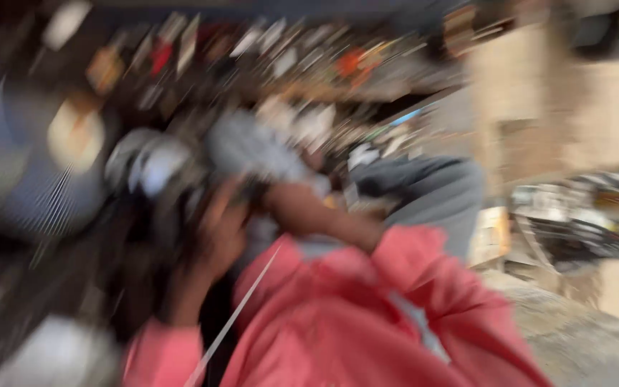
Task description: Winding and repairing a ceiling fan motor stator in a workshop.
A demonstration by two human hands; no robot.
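The view is heavily smeared by motion, so little is sharp. The left hand (218, 233) rises from a pink sleeve (162, 355) at seven o'clock, its fingers curled against a dark, bulky object (159, 215) near the centre-left; whether it truly grips it, I cannot tell. The right hand (291, 201) reaches in from five o'clock along a bare forearm (338, 226) and meets a grey, pale-topped object (252, 147) just above centre; how far its fingers are spread is lost in blur. The two hands sit close together. Pink cloth (367, 322) fills six o'clock, and grey fabric (431, 193) lies at three o'clock beside it.
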